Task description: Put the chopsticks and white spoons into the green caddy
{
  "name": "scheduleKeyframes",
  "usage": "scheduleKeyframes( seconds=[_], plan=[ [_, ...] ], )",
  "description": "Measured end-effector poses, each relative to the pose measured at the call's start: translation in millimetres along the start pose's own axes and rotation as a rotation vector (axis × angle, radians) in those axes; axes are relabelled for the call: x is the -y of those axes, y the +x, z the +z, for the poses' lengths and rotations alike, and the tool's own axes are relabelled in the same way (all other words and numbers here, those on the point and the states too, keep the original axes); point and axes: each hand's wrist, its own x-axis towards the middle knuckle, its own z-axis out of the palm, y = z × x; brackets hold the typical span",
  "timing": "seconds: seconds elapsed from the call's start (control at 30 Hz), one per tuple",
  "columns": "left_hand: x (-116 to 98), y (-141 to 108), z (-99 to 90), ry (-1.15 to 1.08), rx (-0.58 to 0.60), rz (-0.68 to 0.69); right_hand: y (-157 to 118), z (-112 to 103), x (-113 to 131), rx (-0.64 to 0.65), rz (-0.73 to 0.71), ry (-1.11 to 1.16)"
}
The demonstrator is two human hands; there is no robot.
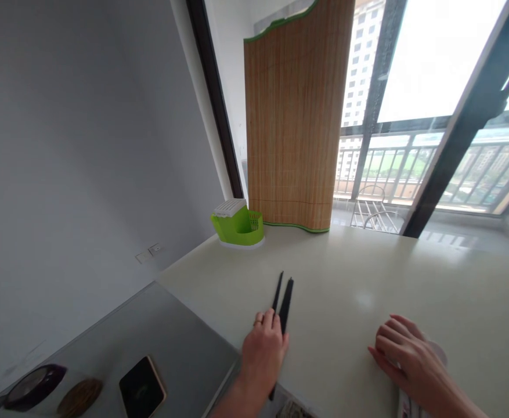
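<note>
My left hand is closed around two slim, tapered black sticks, one thicker than the other. Their far ends point away over the white tabletop, and a dark end shows below my wrist. On the right, my right hand is low over the same tabletop with its fingers curled. A pale rounded object shows beside its knuckles, and a whitish printed item pokes out beneath the wrist. What lies under the palm is hidden.
A green and white caddy stands at the table's back left. Beside it a tall wood-patterned board leans upright near the window. A phone, a brown oval object and a dark purple item lie on the grey surface.
</note>
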Motion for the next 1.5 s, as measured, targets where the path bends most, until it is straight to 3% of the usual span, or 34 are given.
scheduleKeyframes(
  seconds=[0.1,0.2,0.33,0.43,0.5,0.6,0.73,0.87,0.97,1.1,1.2,1.3,1.4,1.5],
  plan=[
    [-56,-15,6.9,-0.099,0.052,0.049,1,-2,2,0.038,0.036,0.023],
    [-96,-21,10.5,-0.208,0.166,0.169,2,-5,4,0.064,0.042,0.046],
    [-131,-22,13.1,-0.279,0.270,0.234,3,-8,6,0.062,0.039,0.062],
    [-138,-22,14.4,-0.273,0.290,0.220,3,-8,9,0.088,0.051,0.074],
    [-126,-15,10.9,-0.277,0.283,0.264,4,-8,10,0.109,0.056,0.078],
    [-79,20,-6.4,-0.231,0.129,0.315,4,-7,12,0.126,0.062,0.081],
    [11,115,-40.1,0.043,-0.088,0.120,3,-5,16,0.157,0.075,0.103],
    [81,200,-55.5,0.183,-0.047,-0.032,7,-8,24,0.196,0.106,0.114],
    [108,230,-52.7,0.212,0.001,-0.067,13,-13,30,0.230,0.143,0.110],
    [118,239,-45.9,0.250,0.042,-0.044,17,-17,33,0.250,0.198,0.159],
    [107,238,-46.8,0.279,0.070,-0.014,17,-19,33,0.265,0.217,0.206],
    [75,234,-51.1,0.287,0.088,0.062,16,-20,35,0.267,0.226,0.240],
    [22,226,-54.8,0.258,0.101,0.176,16,-21,37,0.282,0.226,0.254],
    [-45,214,-56.9,0.201,0.106,0.290,16,-20,39,0.284,0.228,0.254]
  ],
)
